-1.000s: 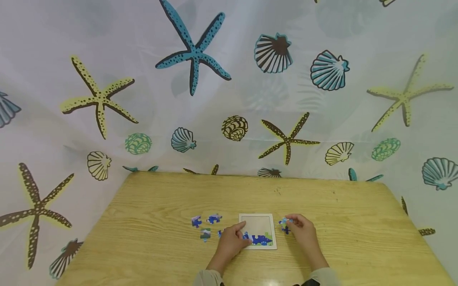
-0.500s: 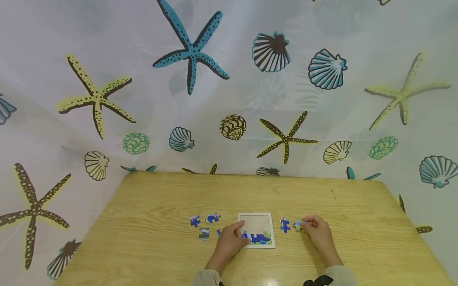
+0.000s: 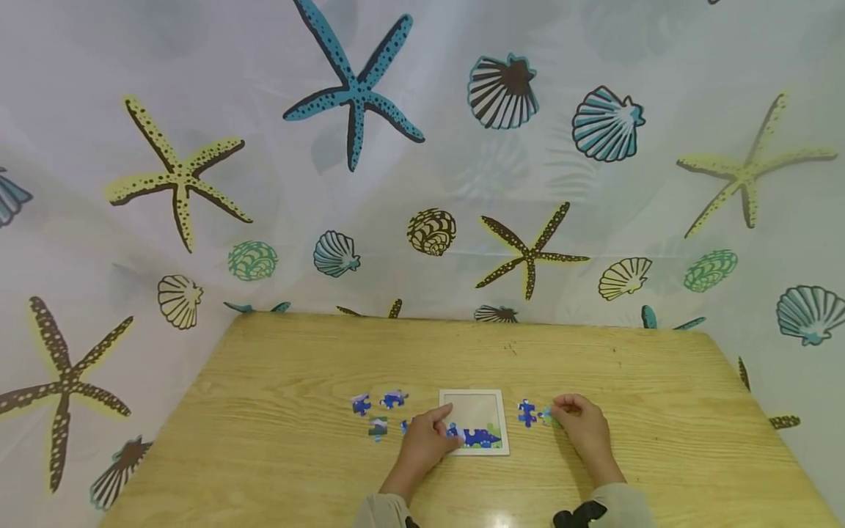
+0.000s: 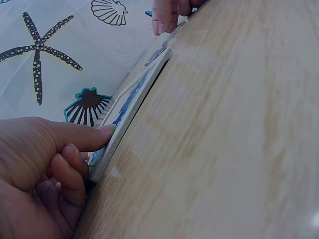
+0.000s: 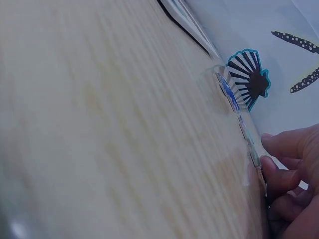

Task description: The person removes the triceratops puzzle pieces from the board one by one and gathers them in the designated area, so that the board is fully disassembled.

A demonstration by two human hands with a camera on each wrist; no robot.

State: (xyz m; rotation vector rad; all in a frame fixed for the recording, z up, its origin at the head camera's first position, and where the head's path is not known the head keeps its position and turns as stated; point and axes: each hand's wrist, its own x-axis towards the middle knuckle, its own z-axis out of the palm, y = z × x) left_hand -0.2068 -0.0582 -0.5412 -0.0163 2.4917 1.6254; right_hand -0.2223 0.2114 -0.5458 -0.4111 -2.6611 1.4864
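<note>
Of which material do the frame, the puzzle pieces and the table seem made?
Frame: perhaps painted wood or plastic; smooth white, no visible grain.
Pieces: probably card or thin wood; thin edges, printed colours, finish unclear.
Table: wood or laminate; grain shows, glare suggests gloss.

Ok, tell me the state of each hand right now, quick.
Left hand: closed, gripping the square, white-rimmed puzzle tray by its edge.
Right hand: closed, pinching a small light-blue-and-green jigsaw piece.

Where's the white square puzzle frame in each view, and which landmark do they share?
Head: white square puzzle frame low, just right of centre.
Left wrist: thin diagonal strip, mostly left of centre.
Right wrist: top edge, right of centre, partly cropped.
Shared landmark: bare right hand.
</note>
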